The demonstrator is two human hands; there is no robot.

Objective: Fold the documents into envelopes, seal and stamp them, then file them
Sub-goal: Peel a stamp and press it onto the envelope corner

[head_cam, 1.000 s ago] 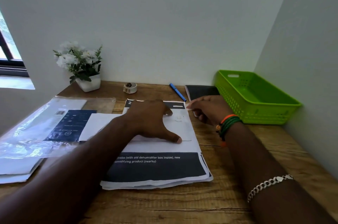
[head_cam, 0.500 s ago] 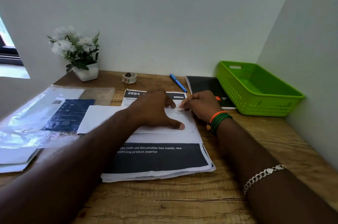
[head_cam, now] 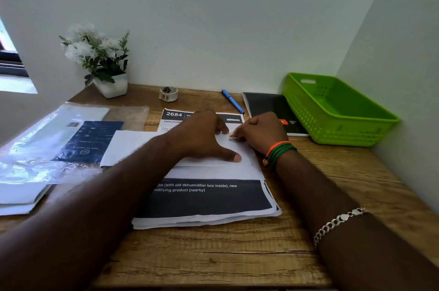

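A white envelope (head_cam: 128,148) lies across a stack of printed documents (head_cam: 204,198) in the middle of the wooden desk. My left hand (head_cam: 204,136) presses flat on the envelope, thumb stretched toward me. My right hand (head_cam: 259,134) sits at the envelope's right end with fingers curled, pinching a small pale piece, perhaps tape or a stamp (head_cam: 232,136), against the paper. What lies under my left palm is hidden.
A green plastic basket (head_cam: 337,124) stands at the right against the wall. A black notebook (head_cam: 268,105), blue pen (head_cam: 232,101), tape roll (head_cam: 168,94) and potted white flowers (head_cam: 99,60) line the back. Plastic-wrapped envelopes (head_cam: 54,143) lie at left.
My right hand has moved left to the envelope's right end, bringing the small piece down onto the paper. The left hand stays pressed in place. The view tilted slightly upward.
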